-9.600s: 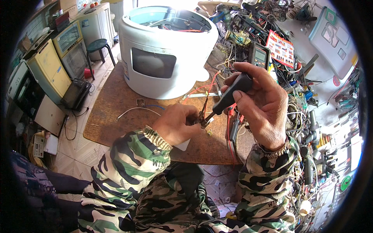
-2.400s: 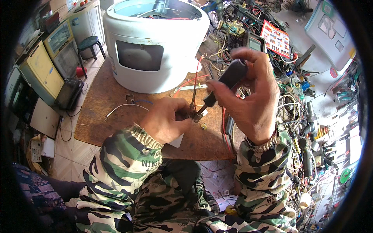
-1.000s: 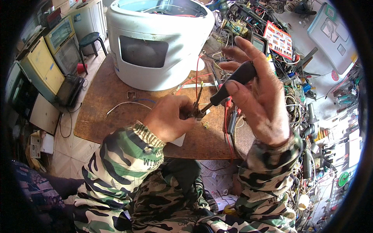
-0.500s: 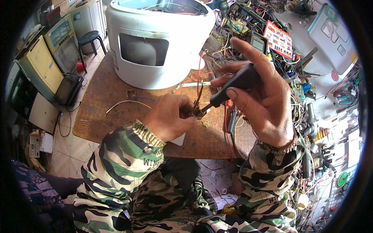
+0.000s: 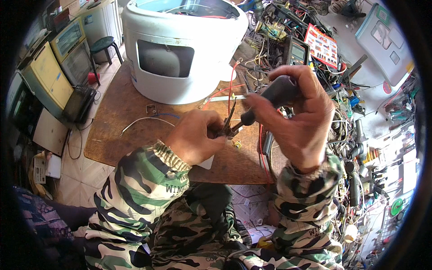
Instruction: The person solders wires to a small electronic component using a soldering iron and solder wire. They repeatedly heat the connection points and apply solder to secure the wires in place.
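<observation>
A small dark metal part (image 5: pixel 228 131) with thin prongs standing up is pinched between the thumb and fingers of my left hand (image 5: pixel 194 137), just above the wooden table (image 5: pixel 108 139). My right hand (image 5: pixel 310 119) has its fingers curled round the black handle of a screwdriver (image 5: pixel 280 92). The screwdriver slants down to the left, and its shaft meets the metal part at my left fingertips. Exactly where the tip sits is hidden. A small brass-coloured piece (image 5: pixel 237 144) lies on the table just right of my left hand.
Behind my hands stands a large white rounded appliance housing (image 5: pixel 180 87) with a window opening. A white wire (image 5: pixel 141 119) and a small metal bracket (image 5: pixel 150 109) lie left. Red wires (image 5: pixel 231 78), a multimeter (image 5: pixel 298 52) and heaped cables and tools crowd the right.
My right hand has turned about the screwdriver handle, its raised fingers now curling over it and the thumb swinging up and left. My left hand keeps its place on the metal part.
</observation>
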Motion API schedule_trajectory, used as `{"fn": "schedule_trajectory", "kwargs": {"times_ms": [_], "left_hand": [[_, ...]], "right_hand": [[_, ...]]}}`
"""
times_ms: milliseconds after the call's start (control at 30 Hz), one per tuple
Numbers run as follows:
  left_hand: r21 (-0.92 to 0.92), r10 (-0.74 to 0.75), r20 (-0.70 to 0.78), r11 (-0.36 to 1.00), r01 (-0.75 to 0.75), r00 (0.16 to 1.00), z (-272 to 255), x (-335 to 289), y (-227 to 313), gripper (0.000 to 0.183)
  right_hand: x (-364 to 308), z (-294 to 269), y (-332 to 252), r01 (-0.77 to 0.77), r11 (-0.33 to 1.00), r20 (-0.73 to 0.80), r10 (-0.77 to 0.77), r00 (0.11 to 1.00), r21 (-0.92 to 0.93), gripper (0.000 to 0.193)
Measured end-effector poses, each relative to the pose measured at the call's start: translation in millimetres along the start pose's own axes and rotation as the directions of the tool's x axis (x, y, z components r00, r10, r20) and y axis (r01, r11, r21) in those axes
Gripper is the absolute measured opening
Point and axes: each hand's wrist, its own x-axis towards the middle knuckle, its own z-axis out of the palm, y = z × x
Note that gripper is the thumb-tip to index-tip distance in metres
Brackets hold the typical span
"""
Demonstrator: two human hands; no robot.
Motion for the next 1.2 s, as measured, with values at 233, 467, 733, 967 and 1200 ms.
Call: {"fn": "schedule_trajectory", "kwargs": {"times_ms": [233,467,733,967,1200], "left_hand": [[-0.017,-0.012,0.012,1.000,0.012,1.000,3,3,-4,0.021],[-0.023,0.020,-0.019,1.000,-0.021,1.000,4,0,-7,0.022],[-0.033,0.014,-0.016,0.999,-0.015,1.000,5,2,-10,0.023],[-0.046,0.004,-0.009,0.999,-0.004,1.000,6,3,-8,0.023],[-0.008,-0.037,0.008,0.999,0.037,0.999,0,0,2,0.023]], "right_hand": [[2,2,4,0.041,0.922,0.031,-0.057,0.998,0.385,0.056],[1,3,0,-0.029,0.986,-0.036,0.023,0.999,-0.165,0.058],[5,-3,4,-0.067,0.958,0.011,0.067,0.998,0.279,0.046],[3,2,13,0.066,0.990,-0.145,-0.084,0.986,-0.124,0.038],[14,-21,-6,-0.042,0.997,-0.248,0.057,0.967,0.068,0.031]]}}
